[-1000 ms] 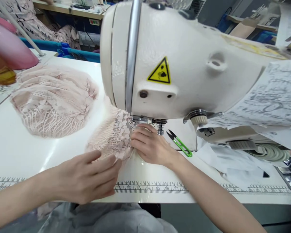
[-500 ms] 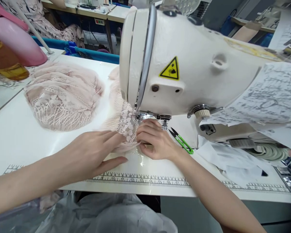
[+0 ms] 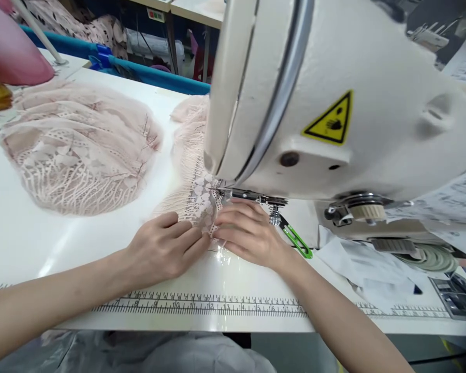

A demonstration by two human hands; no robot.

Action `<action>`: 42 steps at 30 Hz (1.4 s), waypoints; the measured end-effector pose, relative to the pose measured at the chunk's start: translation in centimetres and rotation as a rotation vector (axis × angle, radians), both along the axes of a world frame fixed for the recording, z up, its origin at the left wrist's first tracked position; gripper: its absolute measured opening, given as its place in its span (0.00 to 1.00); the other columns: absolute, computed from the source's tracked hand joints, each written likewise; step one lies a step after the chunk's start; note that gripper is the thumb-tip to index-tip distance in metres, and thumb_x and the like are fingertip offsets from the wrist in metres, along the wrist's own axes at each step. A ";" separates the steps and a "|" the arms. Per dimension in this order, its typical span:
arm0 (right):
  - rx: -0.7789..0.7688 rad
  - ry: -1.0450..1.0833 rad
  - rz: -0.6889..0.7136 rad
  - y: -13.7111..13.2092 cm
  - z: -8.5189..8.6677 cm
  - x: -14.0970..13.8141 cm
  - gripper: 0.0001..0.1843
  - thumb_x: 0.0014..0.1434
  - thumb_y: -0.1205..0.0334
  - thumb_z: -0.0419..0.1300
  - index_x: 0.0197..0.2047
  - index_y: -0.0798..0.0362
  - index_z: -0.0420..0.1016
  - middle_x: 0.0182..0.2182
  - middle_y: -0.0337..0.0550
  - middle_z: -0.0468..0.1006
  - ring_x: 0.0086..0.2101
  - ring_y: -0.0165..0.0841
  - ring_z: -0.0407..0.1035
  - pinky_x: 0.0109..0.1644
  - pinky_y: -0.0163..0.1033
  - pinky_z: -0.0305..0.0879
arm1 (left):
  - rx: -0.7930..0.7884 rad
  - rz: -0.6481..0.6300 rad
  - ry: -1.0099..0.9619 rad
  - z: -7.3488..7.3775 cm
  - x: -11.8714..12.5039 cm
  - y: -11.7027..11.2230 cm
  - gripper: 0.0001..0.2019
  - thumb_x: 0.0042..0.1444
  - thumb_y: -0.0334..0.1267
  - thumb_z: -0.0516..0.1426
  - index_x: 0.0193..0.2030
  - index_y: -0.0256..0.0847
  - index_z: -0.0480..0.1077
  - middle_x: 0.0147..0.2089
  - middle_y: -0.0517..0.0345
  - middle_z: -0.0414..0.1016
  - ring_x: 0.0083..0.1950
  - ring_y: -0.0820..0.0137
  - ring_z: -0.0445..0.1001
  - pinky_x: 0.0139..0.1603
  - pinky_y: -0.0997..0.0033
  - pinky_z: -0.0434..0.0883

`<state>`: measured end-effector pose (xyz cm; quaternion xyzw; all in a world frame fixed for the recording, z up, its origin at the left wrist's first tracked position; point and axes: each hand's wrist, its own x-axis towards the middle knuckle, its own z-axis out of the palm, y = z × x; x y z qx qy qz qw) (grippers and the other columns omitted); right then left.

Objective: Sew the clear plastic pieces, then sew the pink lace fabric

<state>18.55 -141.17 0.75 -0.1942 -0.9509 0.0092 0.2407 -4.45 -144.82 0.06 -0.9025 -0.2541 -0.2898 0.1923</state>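
A strip of pale pink lace fabric [image 3: 200, 192] runs under the head of a white sewing machine [image 3: 264, 103]. My left hand [image 3: 173, 246] is closed on the lace's near edge, thumb and fingertips pressed together. Just right of it, my right hand [image 3: 250, 233] rests on the lace close below the presser area, fingers bent and side by side over the fabric edge. The needle and presser foot are mostly hidden behind the machine head and my right fingers. Beyond my right hand lie green thread snips [image 3: 297, 239], their blades partly hidden.
A heap of pink lace fabric [image 3: 81, 150] lies on the table at left. A printed ruler [image 3: 202, 305] follows the front edge. White paper scraps [image 3: 368, 269] and a coil of pale tape [image 3: 429, 256] are at right. A pink bottle [image 3: 17, 46] stands back left.
My view has moved closer to the machine. My left hand has gone from spread fingers lying on the lace to closed fingers at its edge. My right fingers have straightened somewhat.
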 end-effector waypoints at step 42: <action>-0.082 -0.033 -0.145 0.1 -0.4 0.6 0.10 0.67 0.64 0.53 0.43 0.52 0.76 0.38 0.44 0.81 0.42 0.32 0.75 0.47 0.39 0.72 | -0.240 -0.054 -0.044 -1.5 0.5 1.7 0.13 0.65 0.32 0.48 0.51 0.30 0.70 0.53 0.45 0.77 0.56 0.61 0.75 0.51 0.65 0.78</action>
